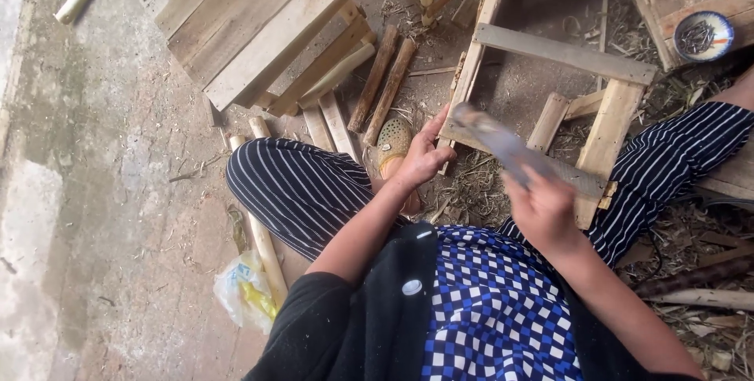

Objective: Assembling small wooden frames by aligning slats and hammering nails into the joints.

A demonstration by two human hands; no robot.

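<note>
My right hand (543,210) grips the handle of a broad, flat-bladed knife (503,145), blurred and raised above a wooden frame (559,53) on the ground between my knees. My left hand (424,153) rests with fingers spread on the near left corner of that frame, beside my foot in a tan perforated clog (393,143). I sit low, in striped trousers and a blue checked cloth.
A small stool of planks (259,23) stands at upper left, with two round sticks (382,82) next to it. A bowl of nails (704,35) sits on a wooden block at upper right. A plastic bag (245,291) lies by my left leg. Shavings litter the ground.
</note>
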